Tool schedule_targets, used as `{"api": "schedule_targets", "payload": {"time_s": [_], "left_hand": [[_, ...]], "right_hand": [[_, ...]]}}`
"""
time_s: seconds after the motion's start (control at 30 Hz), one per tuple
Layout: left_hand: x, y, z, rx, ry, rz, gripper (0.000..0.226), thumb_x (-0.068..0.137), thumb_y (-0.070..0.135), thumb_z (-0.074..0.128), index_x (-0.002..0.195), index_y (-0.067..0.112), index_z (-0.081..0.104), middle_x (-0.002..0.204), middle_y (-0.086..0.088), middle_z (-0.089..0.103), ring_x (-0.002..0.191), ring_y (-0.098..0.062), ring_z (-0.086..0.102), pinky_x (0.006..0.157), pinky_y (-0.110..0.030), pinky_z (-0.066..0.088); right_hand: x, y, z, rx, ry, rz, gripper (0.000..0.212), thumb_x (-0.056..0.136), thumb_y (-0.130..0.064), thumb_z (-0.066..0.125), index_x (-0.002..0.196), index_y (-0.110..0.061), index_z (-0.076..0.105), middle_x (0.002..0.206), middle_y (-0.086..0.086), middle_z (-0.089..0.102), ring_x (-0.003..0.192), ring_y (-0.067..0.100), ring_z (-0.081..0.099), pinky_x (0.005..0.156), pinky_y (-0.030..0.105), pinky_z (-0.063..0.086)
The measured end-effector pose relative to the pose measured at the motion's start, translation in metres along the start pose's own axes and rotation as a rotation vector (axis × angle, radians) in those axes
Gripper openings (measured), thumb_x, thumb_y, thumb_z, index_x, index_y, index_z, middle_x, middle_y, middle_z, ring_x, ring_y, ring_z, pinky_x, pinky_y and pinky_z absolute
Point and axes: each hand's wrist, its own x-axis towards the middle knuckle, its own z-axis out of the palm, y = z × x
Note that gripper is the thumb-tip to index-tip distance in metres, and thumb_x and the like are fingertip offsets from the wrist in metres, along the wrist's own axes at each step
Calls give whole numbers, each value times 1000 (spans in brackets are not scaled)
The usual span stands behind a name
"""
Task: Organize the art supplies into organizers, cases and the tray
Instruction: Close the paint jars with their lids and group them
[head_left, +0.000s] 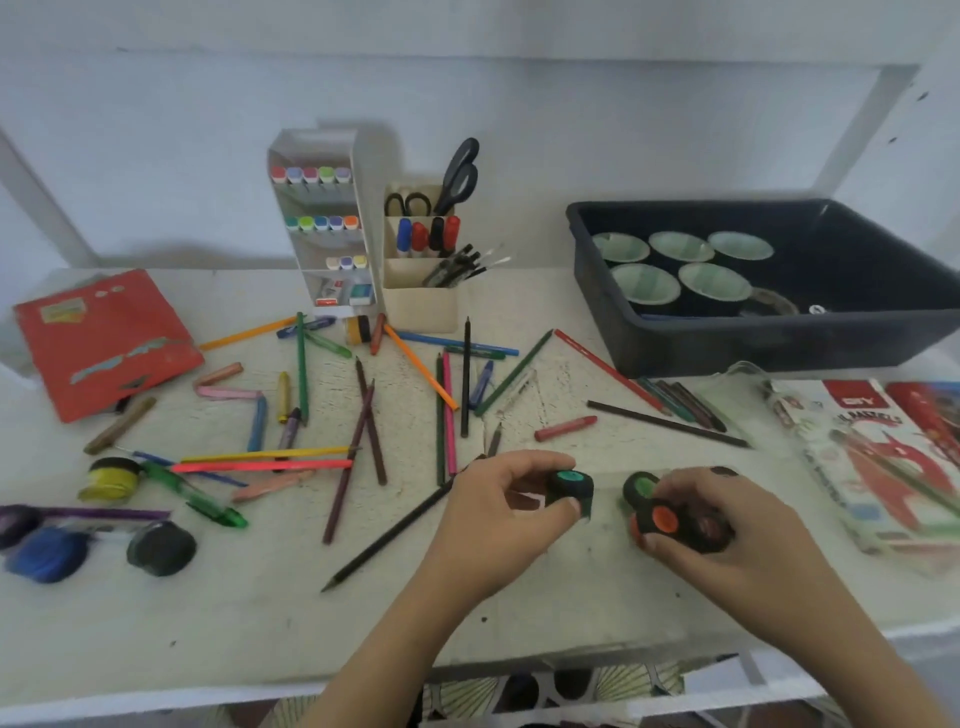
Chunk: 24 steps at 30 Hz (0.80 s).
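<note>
My left hand (506, 512) grips a small black paint pot with a teal lid (573, 486) near the table's front middle. My right hand (727, 525) holds a black pot with an orange lid (662, 519) and seems to hold another dark pot against the palm. A green-lidded pot (641, 488) sits just behind the orange one. Several coloured pencils (363, 436) and crayons lie scattered over the white table (234, 623). A dark tray (675, 353) at the back right holds several pots with pale green lids (680, 247).
A white marker organizer (324, 218) and a beige pen holder with scissors (421, 291) stand at the back. A red case (104, 340) lies at left. Yellow, blue and black pots (161, 548) sit at front left. Pastel boxes (878, 457) lie at right.
</note>
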Motion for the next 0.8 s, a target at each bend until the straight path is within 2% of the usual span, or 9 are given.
{"api": "schedule_targets", "payload": {"time_s": [0.07, 0.1, 0.23, 0.37, 0.5, 0.63, 0.7, 0.8], "left_hand": [[1, -2, 11, 82, 36, 45, 33, 78, 12, 70, 103, 33, 66, 96, 13, 68, 89, 2, 63, 79, -14, 51], [2, -3, 15, 89, 46, 50, 33, 79, 10, 68, 104, 31, 66, 97, 13, 67, 89, 3, 63, 78, -13, 51], [4, -8, 28, 184, 70, 128, 39, 81, 0, 59, 113, 23, 64, 97, 11, 62, 90, 3, 60, 77, -9, 49], [7, -12, 36, 390, 36, 218, 41, 86, 4, 53, 122, 22, 61, 103, 15, 53, 97, 4, 53, 87, -10, 46], [6, -11, 43, 419, -31, 234, 41, 85, 6, 52, 120, 25, 61, 105, 18, 52, 99, 5, 51, 84, -9, 45], [4, -10, 45, 410, -105, 235, 42, 80, 10, 56, 118, 26, 62, 107, 16, 56, 99, 5, 51, 84, -8, 44], [4, -10, 45, 419, -144, 242, 40, 78, 14, 60, 117, 26, 63, 106, 15, 59, 99, 4, 52, 84, -10, 45], [6, -10, 41, 423, -181, 237, 35, 77, 16, 65, 111, 25, 66, 103, 13, 62, 96, 1, 55, 82, -13, 47]], "right_hand": [[-1, 8, -1, -67, -13, -37, 26, 64, -42, 75, 84, -40, 60, 75, -26, 58, 76, 0, 53, 61, 19, 37], [-1, 11, -1, -84, -16, -43, 25, 63, -45, 70, 85, -39, 60, 73, -29, 55, 73, -1, 52, 62, 20, 37], [-3, 19, 3, -122, -8, -81, 25, 65, -45, 63, 89, -38, 61, 82, -30, 55, 76, -5, 51, 66, 29, 41], [-7, 22, 6, -192, 31, -102, 27, 69, -50, 49, 90, -40, 62, 83, -26, 59, 76, 0, 52, 71, 24, 24], [-8, 25, 7, -196, 49, -114, 28, 71, -50, 47, 91, -39, 63, 84, -25, 59, 76, 2, 54, 71, 23, 18], [-7, 29, 9, -186, 54, -121, 27, 75, -48, 46, 92, -38, 65, 84, -25, 59, 76, 2, 54, 72, 25, 22], [-7, 31, 9, -199, 57, -133, 26, 76, -46, 46, 90, -37, 65, 82, -25, 60, 75, 3, 55, 69, 21, 25], [-6, 33, 9, -202, 54, -141, 18, 75, -42, 54, 88, -39, 65, 80, -26, 59, 72, 1, 53, 75, 15, 25]]}}
